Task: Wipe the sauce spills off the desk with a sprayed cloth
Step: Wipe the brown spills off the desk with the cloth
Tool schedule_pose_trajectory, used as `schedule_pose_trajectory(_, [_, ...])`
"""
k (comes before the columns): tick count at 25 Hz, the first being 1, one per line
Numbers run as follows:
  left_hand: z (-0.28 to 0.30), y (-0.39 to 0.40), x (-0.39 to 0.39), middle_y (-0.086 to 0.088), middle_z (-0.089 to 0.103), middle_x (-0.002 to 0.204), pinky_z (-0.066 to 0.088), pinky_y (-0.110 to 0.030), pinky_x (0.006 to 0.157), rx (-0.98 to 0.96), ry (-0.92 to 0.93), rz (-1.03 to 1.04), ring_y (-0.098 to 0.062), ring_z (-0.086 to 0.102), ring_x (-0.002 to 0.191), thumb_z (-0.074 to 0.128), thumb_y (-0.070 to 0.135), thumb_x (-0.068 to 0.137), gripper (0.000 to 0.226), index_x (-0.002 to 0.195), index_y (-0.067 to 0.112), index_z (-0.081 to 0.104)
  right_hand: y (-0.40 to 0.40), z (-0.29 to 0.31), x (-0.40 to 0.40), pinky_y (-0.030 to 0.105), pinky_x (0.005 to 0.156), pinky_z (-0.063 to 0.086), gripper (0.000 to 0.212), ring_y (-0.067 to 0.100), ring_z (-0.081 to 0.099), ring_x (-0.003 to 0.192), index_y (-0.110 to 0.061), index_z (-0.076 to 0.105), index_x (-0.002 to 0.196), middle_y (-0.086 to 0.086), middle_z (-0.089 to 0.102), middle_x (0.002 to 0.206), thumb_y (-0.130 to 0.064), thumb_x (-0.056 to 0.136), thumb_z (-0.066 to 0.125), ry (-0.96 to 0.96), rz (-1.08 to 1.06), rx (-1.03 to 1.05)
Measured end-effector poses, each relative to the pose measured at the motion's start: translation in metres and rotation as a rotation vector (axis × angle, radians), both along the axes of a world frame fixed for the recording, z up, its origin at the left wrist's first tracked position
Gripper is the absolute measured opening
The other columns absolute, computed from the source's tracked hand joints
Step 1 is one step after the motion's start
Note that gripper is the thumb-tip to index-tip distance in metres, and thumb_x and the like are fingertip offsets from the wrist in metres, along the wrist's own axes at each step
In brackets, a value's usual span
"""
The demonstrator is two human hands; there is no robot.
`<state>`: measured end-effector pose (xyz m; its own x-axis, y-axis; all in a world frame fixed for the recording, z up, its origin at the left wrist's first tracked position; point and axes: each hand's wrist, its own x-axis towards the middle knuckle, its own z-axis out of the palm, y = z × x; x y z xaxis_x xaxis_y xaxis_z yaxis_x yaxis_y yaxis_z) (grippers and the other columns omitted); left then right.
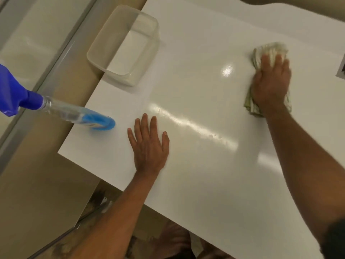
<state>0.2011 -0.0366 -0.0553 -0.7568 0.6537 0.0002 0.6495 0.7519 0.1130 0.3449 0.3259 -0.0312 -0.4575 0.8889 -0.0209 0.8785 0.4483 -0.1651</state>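
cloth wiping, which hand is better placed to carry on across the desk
The right hand: it already presses flat on the cloth on the desk. The left hand lies flat on bare desk, nearer the spray bottle, touching no cloth.

Bunched greenish striped cloth [268,53] lies flat on glossy white bench [205,165], far right. Spray bottle [61,113], blue liquid, stands at left edge.

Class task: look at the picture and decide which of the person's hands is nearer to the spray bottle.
Left. The left hand rests flat on the desk just beside the spray bottle; the right hand presses the cloth far across the desk.
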Motion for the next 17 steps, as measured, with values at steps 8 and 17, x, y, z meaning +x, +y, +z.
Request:
schedule_pose_trajectory(8, [0.008,-0.002,-0.003,-0.014,0.030,0.172,0.021,-0.062,0.128,0.005,-0.007,-0.011,-0.036,0.027,0.159,0.028,0.042,0.110,0.060,0.163,0.016,0.034,-0.195,0.008,-0.054,0.048,0.133,0.013,0.055,0.034,0.013,0.164,-0.027,0.034,0.164,0.011,0.021,0.175,-0.030,0.109,0.039,0.114,0.616,-0.124])
schedule_pose_trajectory(17, [0.000,-0.003,-0.004,-0.015,0.026,0.173,0.021,-0.063,0.127,-0.023,0.018,-0.015,-0.038,0.025,0.160,0.027,0.044,0.110,0.063,0.165,0.015,0.030,-0.072,0.008,0.069,0.056,0.127,0.024,0.057,0.048,0.027,0.156,-0.017,0.039,0.162,0.024,0.030,0.169,-0.028,0.107,0.034,0.020,0.149,-0.025])
